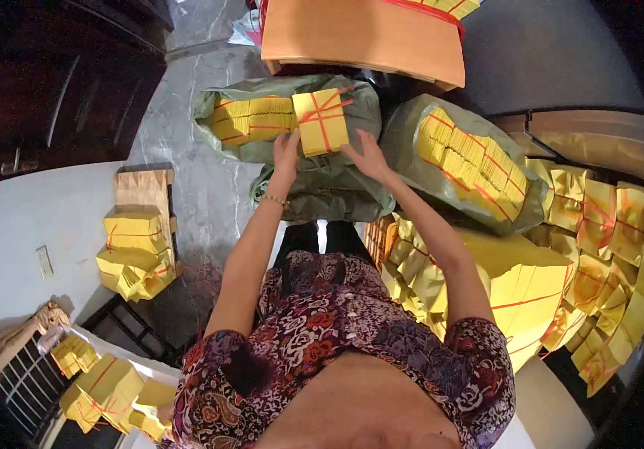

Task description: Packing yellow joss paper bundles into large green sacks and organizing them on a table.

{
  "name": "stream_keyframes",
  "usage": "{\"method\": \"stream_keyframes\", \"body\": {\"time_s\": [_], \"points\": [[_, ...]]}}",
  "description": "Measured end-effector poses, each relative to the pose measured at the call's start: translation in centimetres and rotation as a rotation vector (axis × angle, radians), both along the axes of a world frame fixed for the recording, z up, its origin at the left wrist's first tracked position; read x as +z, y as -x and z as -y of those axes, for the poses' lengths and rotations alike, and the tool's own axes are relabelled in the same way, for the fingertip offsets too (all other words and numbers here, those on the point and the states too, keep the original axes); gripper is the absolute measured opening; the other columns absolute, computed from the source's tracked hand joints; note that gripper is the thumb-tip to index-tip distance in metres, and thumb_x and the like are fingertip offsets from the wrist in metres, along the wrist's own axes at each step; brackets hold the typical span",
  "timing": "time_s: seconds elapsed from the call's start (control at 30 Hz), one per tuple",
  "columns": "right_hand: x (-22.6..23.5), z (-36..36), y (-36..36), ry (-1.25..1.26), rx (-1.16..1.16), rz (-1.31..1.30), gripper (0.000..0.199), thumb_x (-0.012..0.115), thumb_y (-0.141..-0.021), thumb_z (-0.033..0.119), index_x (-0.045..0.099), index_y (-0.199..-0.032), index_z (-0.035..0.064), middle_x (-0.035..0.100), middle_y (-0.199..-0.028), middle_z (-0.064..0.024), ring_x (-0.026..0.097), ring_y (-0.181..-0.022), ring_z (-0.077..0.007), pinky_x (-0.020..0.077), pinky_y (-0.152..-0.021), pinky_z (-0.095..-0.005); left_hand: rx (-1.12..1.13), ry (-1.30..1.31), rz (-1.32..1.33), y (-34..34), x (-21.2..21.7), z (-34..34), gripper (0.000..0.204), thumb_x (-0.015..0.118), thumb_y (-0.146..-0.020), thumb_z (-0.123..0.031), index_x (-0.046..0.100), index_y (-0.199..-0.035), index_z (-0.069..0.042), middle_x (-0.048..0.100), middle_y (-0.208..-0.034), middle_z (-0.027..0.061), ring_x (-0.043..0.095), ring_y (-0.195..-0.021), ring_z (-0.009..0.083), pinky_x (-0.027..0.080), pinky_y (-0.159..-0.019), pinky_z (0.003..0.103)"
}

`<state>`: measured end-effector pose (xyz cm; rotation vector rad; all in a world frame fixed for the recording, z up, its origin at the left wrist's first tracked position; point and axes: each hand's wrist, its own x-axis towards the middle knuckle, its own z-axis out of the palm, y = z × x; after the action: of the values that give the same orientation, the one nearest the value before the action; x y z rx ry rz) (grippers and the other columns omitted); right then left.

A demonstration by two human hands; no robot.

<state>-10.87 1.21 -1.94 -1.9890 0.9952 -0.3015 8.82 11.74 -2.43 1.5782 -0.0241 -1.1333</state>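
A square bundle of yellow paper [322, 122], tied crosswise with red string, lies at the right end of a packed row of yellow paper bundles [251, 120]. The row sits inside a dark green plastic bag [363, 105]. My left hand [286, 155] is at the tied bundle's lower left edge, fingers stretched forward and appearing to touch it. At its lower right corner is my right hand [368, 156], thumb by the corner and the other fingers spread away from the paper. Neither hand is wrapped round the bundle.
A second green bag [404, 142] of yellow bundles stands to the right, and a folded green bag [329, 187] lies nearer me. Ahead is an orange-brown table [363, 37]. Yellow stacks [531, 299] crowd the right; more bundles [135, 251] sit at left by a wooden board [146, 187].
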Motion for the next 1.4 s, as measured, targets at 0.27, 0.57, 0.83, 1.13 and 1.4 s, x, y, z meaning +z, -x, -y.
{"method": "stream_keyframes", "body": {"time_s": [0.27, 0.57, 0.83, 1.13, 1.4], "points": [[-6.3, 1.9, -0.4, -0.526, -0.471, 0.056, 0.091, 0.064, -0.08, 0.055, 0.029, -0.138, -0.0052, 0.047, -0.128, -0.0178, 0.048, -0.114, -0.0251, 0.0397, -0.093, -0.0367, -0.257, -0.036, -0.14, 1.9, -2.2, 4.1, 0.078, 0.068, -0.078, -0.051, 0.033, -0.136, -0.011, 0.054, -0.121, 0.0028, 0.052, -0.107, 0.017, 0.043, -0.079, 0.034], [-6.0, 2.4, 0.4, -0.456, -0.385, 0.142, 0.071, 0.069, -0.077, 0.047, 0.046, -0.126, 0.0003, 0.056, -0.119, -0.0179, 0.054, -0.109, -0.0264, 0.0426, -0.091, -0.0368, -0.264, 0.016, -0.201, 4.8, -3.4, 4.9, 0.066, 0.064, -0.081, -0.047, 0.039, -0.133, -0.015, 0.052, -0.127, 0.0023, 0.051, -0.114, 0.02, 0.041, -0.089, 0.04], [1.0, -2.4, -1.3, -0.07, -0.33, -0.093, 0.072, 0.059, -0.074, 0.061, 0.052, -0.119, 0.0057, 0.053, -0.111, -0.0203, 0.05, -0.104, -0.0418, 0.0402, -0.088, -0.052, -0.016, 0.355, -0.572, 4.9, 0.4, -1.2, 0.059, 0.054, -0.083, -0.046, 0.045, -0.132, -0.014, 0.05, -0.13, 0.0086, 0.048, -0.118, 0.0276, 0.037, -0.098, 0.048], [5.2, -4.1, -4.7, 0.278, -0.066, 0.029, 0.05, 0.06, -0.079, 0.046, 0.059, -0.108, 0.0049, 0.055, -0.105, -0.0169, 0.05, -0.094, -0.0376, 0.0423, -0.077, -0.0493, 0.155, 0.38, -0.742, 5.2, -0.2, -6.1, 0.07, 0.046, -0.075, -0.062, 0.044, -0.132, -0.021, 0.044, -0.135, 0.0064, 0.042, -0.121, 0.0307, 0.032, -0.094, 0.054], [-5.7, -0.7, -1.1, 0.019, -0.316, 0.078, 0.033, 0.057, -0.085, 0.031, 0.059, -0.103, 0.004, 0.056, -0.103, -0.0205, 0.054, -0.098, -0.0389, 0.0465, -0.078, -0.0469, 0.334, 0.376, -0.83, 4.1, -0.9, -6.4, 0.073, 0.046, -0.074, -0.062, 0.045, -0.133, -0.019, 0.042, -0.138, 0.0093, 0.038, -0.124, 0.0363, 0.028, -0.089, 0.065]]}}
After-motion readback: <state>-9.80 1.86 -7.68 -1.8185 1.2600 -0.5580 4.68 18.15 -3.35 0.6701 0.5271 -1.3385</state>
